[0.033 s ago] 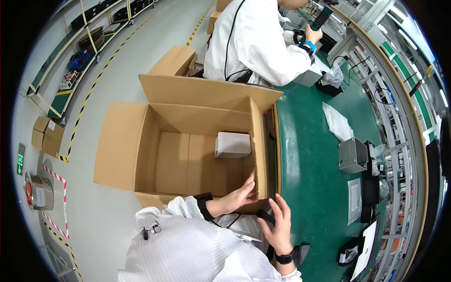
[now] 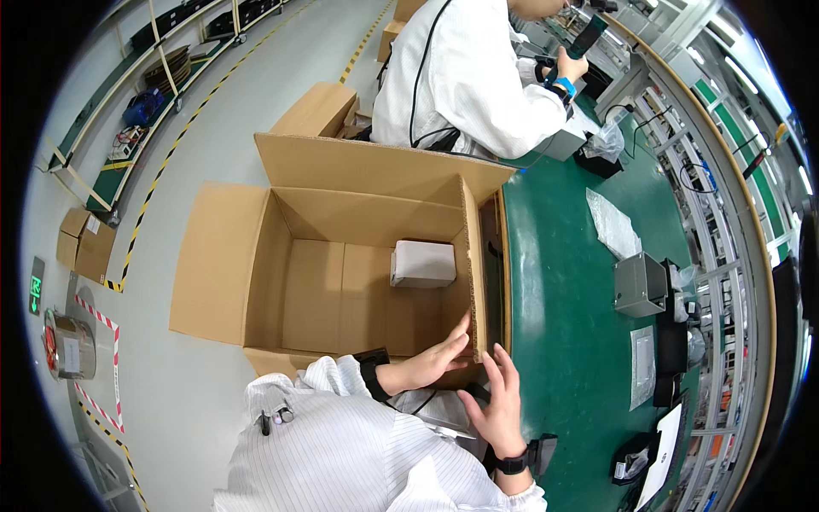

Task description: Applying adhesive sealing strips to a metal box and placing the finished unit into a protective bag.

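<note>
A large cardboard box [image 2: 311, 277] stands open before me, its flaps turned outward at the left and far sides. Inside, against the right wall, lies a small white box [image 2: 424, 264]. My left hand [image 2: 429, 363] reaches over the near right corner with fingers stretched, its fingertips at the inner face of the raised right flap [image 2: 475, 286]. On the other side of that flap, my right hand [image 2: 500, 408] is raised with fingers apart, fingertips close to the flap's near end. Whether those fingertips touch it I cannot tell. Neither hand grips anything.
A green-topped workbench [image 2: 554, 299] runs along the right, holding a grey metal box [image 2: 640, 284], bubble-wrap bags [image 2: 612, 224] and black bins. Beyond the carton a co-worker in a white coat [image 2: 465, 77] holds a dark handheld device [image 2: 587, 36]. Shelving [image 2: 141, 102] lines the left.
My right hand has shifted slightly left, closer to the flap's near end. The right flap leans a little further right, and my left fingers have moved slightly with it.
</note>
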A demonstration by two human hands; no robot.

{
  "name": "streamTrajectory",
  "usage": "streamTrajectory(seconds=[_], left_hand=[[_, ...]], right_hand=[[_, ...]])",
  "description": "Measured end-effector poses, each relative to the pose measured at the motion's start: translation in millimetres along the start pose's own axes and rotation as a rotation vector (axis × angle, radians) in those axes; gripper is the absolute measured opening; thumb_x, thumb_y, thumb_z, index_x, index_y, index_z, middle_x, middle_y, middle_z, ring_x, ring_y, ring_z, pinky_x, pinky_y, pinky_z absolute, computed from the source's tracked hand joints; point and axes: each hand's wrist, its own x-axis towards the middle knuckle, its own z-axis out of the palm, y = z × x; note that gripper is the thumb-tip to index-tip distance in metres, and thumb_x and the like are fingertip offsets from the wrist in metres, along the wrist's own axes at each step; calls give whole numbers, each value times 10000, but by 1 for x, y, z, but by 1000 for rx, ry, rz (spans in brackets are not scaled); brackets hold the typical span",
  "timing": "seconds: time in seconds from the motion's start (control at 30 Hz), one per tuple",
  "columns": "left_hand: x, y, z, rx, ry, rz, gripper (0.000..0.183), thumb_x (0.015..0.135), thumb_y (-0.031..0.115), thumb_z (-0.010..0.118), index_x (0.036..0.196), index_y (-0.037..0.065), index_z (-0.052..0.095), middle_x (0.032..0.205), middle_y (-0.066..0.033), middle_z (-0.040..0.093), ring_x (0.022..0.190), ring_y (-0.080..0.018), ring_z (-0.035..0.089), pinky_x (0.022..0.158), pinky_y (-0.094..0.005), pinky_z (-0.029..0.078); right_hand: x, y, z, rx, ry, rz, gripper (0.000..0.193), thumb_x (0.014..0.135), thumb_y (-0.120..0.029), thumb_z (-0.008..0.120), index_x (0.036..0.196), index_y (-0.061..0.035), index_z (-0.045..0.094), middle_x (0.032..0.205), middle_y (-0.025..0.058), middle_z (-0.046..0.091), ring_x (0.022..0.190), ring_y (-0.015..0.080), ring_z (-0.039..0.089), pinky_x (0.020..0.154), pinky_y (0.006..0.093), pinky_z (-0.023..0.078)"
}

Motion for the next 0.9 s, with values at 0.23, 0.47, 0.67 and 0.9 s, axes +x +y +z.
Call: streamTrajectory(seconds=[0.23, 0.47, 0.67, 0.9], left_hand=[[23, 49, -80, 1202, -147, 6, 431, 982, 336, 575, 1298, 43, 596, 1306, -191, 588, 1236, -323, 543, 1055, -395, 422], [127, 33, -225, 2004, 451, -440, 1066, 690, 471, 825, 1542, 173, 259, 1563, -244, 233, 1444, -460, 193, 1139, -635, 202], [153, 7, -245, 2137, 427, -463, 1172, 601, 424, 890, 1556, 316, 218, 1477, -192, 357, 1356, -391, 345, 1092, -581, 307], [83, 19, -222, 1909, 526, -206, 1037, 539, 358, 849, 1447, 130, 404, 1218, -258, 445, 1182, -442, 430, 1030, -532, 368]], right_hand=[[40, 13, 11, -319, 141, -68, 543, 841, -15, 633, 1361, -149, 549, 1236, 75, 588, 1118, 284, 540, 942, 419, 408], [46, 16, 16, -253, 149, -49, 549, 832, -9, 655, 1356, -136, 553, 1234, 77, 600, 1150, 290, 534, 991, 417, 380], [40, 26, 13, -190, 152, -65, 547, 901, -106, 622, 1420, -234, 508, 1222, 83, 574, 1150, 260, 534, 977, 429, 369], [35, 36, 15, -152, 137, -73, 551, 892, -81, 634, 1409, -233, 516, 1228, 84, 568, 1142, 268, 527, 998, 427, 362]])
